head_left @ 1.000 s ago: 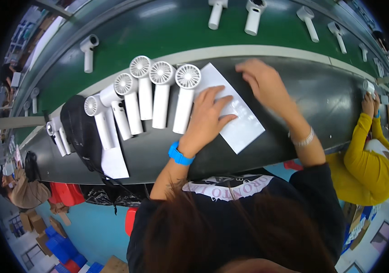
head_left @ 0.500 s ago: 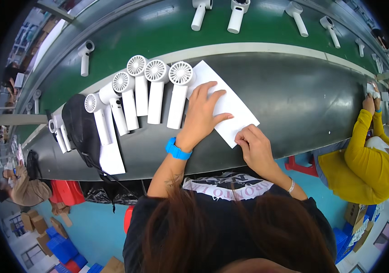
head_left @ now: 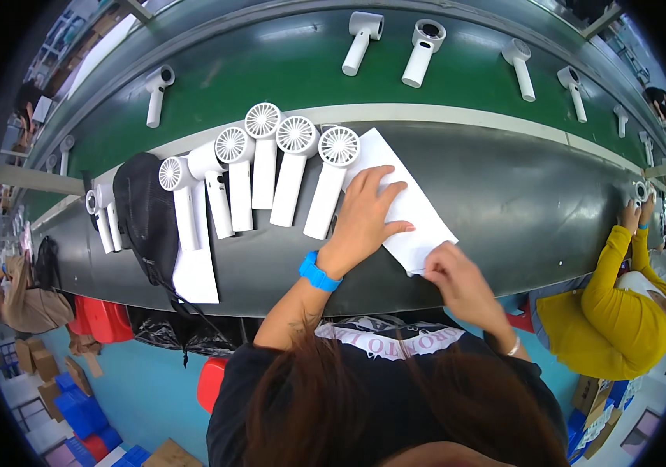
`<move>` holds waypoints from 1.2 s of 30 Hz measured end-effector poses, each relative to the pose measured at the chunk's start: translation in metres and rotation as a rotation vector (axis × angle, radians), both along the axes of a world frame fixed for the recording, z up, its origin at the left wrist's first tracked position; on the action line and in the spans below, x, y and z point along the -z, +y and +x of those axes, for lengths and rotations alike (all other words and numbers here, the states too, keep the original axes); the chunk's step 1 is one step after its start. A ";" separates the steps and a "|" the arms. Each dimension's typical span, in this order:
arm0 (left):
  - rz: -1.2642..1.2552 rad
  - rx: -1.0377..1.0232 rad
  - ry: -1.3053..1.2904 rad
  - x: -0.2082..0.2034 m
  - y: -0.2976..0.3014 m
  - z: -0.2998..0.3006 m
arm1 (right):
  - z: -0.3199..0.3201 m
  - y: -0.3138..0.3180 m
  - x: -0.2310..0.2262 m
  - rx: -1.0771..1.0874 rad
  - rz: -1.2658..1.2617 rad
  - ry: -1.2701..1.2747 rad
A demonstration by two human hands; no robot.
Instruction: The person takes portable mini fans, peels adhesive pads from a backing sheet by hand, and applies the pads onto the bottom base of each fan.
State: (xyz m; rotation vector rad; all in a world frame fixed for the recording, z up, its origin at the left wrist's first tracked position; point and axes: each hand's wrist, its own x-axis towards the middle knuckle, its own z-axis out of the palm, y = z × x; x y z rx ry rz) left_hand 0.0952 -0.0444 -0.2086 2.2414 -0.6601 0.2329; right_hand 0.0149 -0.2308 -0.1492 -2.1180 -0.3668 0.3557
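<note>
The sheet [head_left: 418, 214] is smooth matt paper; the fans [head_left: 291, 183] (smooth too) look plastic.

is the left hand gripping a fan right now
No, the left hand lies spread on the white paper, beside the nearest fan.

The bare hands [head_left: 360, 219] and long, smooth, dark-grey bench [head_left: 520, 194] are viewed from close above by a downward-facing, head-worn fisheye camera.
</note>
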 end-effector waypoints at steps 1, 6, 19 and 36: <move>0.004 0.000 -0.006 0.000 0.002 -0.001 | 0.010 -0.006 -0.009 -0.019 -0.002 -0.053; 0.031 -0.009 -0.013 -0.005 0.004 -0.005 | 0.119 -0.013 0.002 0.261 0.199 -0.378; 0.046 0.021 -0.047 -0.007 -0.003 -0.005 | 0.258 0.027 0.014 0.540 -0.106 -0.851; -0.458 0.023 -0.029 -0.058 0.006 -0.031 | 0.034 0.019 -0.055 0.287 0.172 -0.817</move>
